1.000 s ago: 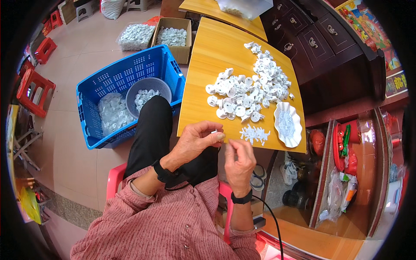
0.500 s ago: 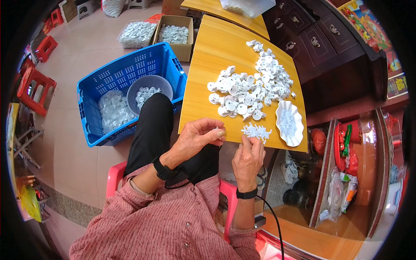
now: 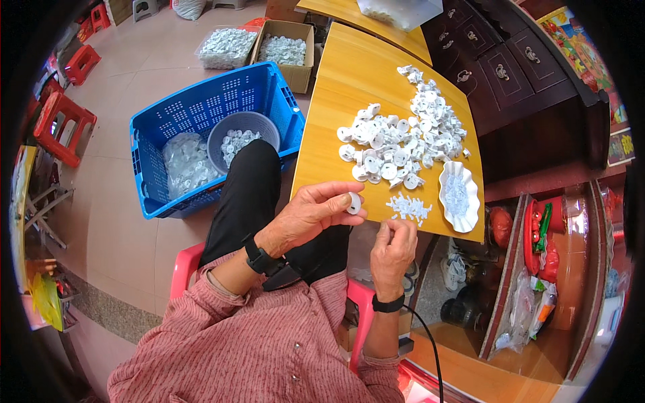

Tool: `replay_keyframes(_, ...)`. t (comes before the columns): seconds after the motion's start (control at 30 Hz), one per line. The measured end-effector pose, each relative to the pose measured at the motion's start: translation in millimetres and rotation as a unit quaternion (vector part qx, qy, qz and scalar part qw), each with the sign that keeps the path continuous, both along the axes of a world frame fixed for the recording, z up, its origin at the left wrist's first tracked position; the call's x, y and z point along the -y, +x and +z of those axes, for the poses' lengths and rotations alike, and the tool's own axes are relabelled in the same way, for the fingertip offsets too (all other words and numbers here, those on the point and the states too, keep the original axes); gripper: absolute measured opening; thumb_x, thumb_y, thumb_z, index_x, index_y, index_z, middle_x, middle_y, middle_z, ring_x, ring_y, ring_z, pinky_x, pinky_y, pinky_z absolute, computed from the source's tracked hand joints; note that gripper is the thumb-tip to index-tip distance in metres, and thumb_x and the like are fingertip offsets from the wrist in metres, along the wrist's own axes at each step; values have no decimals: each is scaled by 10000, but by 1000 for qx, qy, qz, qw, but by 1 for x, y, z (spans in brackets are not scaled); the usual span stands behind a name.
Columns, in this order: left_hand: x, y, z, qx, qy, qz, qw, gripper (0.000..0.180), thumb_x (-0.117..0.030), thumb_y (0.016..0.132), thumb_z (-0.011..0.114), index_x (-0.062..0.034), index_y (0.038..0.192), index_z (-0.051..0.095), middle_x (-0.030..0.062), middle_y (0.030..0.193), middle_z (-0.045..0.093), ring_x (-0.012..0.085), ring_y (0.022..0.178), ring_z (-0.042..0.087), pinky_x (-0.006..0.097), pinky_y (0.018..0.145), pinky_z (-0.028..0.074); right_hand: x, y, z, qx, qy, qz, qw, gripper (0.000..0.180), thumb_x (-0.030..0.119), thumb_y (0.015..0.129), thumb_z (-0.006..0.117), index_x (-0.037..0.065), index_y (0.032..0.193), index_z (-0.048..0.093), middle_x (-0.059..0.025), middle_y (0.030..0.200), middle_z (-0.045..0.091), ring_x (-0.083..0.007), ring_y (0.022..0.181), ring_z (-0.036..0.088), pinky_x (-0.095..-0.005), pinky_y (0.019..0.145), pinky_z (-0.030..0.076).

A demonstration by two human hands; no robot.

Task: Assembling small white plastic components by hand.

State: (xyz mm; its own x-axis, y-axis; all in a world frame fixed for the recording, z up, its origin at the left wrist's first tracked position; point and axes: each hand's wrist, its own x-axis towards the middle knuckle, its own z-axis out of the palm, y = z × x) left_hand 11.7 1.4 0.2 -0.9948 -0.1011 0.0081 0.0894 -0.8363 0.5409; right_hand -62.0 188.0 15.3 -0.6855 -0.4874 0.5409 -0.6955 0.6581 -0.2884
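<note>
A round white plastic part (image 3: 354, 203) with a small dark hole sits pinched between the thumb and fingers of my left hand (image 3: 316, 211), just off the table's near edge. My right hand (image 3: 393, 255) is closed in a pinch beside that edge; whatever its fingertips hold is too small or hidden to make out. Just beyond them lies a small heap of tiny translucent white pieces (image 3: 409, 208). A large pile of similar round white parts (image 3: 393, 144) spreads over the table farther off.
Right of the heap, a scalloped white dish (image 3: 473, 209) holds more tiny pieces on the yellow wooden table (image 3: 342, 74). To my left a blue crate (image 3: 138, 178) contains a grey bowl (image 3: 271, 134) and a bagged batch. Dark drawers (image 3: 500, 70) stand beyond the table's right side.
The left hand has turned the white part so its round face shows. My right hand has drawn back a little from the tiny pieces. The whole view has shifted slightly.
</note>
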Motion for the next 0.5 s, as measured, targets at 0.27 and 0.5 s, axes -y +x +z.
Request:
replay_keyframes(0.27, -10, 1, -4, -1, 22, -40, 999, 372, -89, 966, 615, 7, 1321, 562, 129, 1190, 644, 235, 1062, 661, 356, 933, 563, 14, 22, 22, 275, -242, 75, 927, 60, -3, 916, 602, -18, 964, 571, -112, 987, 577, -228, 897, 589, -339, 819, 477)
replay_keyframes(0.5, -14, -1, -12, -20, 13, -40, 999, 427, -81, 927, 664, 3, 1331, 553, 155, 1257, 622, 228, 1170, 607, 395, 989, 528, 28, 30, 33, 293, -326, 87, 895, 24, -21, 913, 613, -23, 926, 593, -99, 995, 591, -194, 906, 589, -309, 834, 480)
